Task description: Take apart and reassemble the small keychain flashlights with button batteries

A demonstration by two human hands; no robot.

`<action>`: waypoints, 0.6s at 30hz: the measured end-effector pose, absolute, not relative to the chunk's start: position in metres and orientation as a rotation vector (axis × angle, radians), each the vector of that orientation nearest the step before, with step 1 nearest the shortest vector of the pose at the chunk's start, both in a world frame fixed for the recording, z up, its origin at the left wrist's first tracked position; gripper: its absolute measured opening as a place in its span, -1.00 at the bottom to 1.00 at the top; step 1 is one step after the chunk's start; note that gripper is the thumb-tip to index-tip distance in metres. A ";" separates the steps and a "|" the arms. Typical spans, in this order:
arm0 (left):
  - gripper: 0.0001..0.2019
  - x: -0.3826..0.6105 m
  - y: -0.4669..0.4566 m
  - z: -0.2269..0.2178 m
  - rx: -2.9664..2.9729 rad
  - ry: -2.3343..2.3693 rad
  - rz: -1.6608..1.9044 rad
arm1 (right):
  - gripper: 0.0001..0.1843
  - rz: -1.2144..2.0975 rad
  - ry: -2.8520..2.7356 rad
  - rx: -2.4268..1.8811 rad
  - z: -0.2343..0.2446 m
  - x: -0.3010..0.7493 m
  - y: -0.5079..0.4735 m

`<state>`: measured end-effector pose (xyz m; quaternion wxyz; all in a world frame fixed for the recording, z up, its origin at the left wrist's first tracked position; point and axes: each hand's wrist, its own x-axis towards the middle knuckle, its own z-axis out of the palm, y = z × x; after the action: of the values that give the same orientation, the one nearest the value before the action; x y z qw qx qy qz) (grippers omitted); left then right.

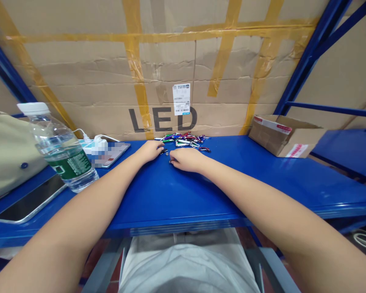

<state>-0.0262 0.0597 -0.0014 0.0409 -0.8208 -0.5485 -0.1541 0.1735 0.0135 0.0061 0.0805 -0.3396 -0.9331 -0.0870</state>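
Observation:
My left hand (151,151) and my right hand (186,160) rest close together on the blue steel shelf (177,195), fingers curled downward. Just behind them lies a heap of small multicoloured carabiner keychains (183,141). A small dark keychain piece (164,151) sits at my left fingertips. Another small piece (171,161) sits under my right fingertips, partly hidden. Whether either hand grips its piece is hard to see.
To the left stand a clear water bottle (61,148), a white power strip (99,148), a tablet (110,154), a phone (30,199) and a beige bag (9,154). An open cardboard box (285,136) sits right. A taped carton (158,69) printed LED forms the back.

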 end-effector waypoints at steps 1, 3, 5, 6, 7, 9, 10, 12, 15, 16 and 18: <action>-0.70 -0.026 0.060 -0.002 -2.533 -1.686 -0.467 | -0.76 -0.266 -2.791 -1.021 0.006 0.173 0.013; -0.69 -0.026 0.060 -0.002 -2.587 -1.694 -0.473 | -0.75 -0.270 -2.795 -1.027 0.007 0.174 0.013; -0.68 -0.025 0.059 -0.002 -2.644 -1.693 -0.488 | -0.75 -0.269 -2.798 -1.023 0.007 0.174 0.013; -0.67 -0.025 0.059 -0.001 -2.669 -1.691 -0.502 | -0.75 -0.267 -2.799 -1.019 0.007 0.174 0.013; -0.66 -0.025 0.058 -0.001 -2.689 -1.687 -0.516 | -0.74 -0.263 -2.800 -1.018 0.007 0.174 0.013; -0.65 -0.024 0.056 0.000 -2.733 -1.667 -0.531 | -0.73 -0.252 -2.800 -1.022 0.008 0.174 0.012; -0.65 -0.023 0.056 0.001 -2.764 -1.652 -0.522 | -0.73 -0.247 -2.796 -1.026 0.009 0.174 0.012; -0.64 -0.023 0.055 0.003 -2.833 -1.621 -0.482 | -0.73 -0.237 -2.783 -1.038 0.009 0.175 0.013; -0.64 -0.023 0.053 0.008 -2.916 -1.608 -0.414 | -0.74 -0.209 -2.768 -1.048 0.008 0.175 0.015; -0.64 -0.024 0.052 0.010 -2.935 -1.617 -0.386 | -0.75 -0.196 -2.764 -1.046 0.008 0.175 0.016; -0.65 -0.024 0.050 0.014 -2.969 -1.641 -0.326 | -0.75 -0.163 -2.753 -1.036 0.008 0.176 0.017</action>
<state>-0.0241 0.0499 0.0140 -0.1329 -0.8635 -0.4772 -0.0949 0.1761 0.0168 0.0079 0.0974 -0.3499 -0.9301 -0.0550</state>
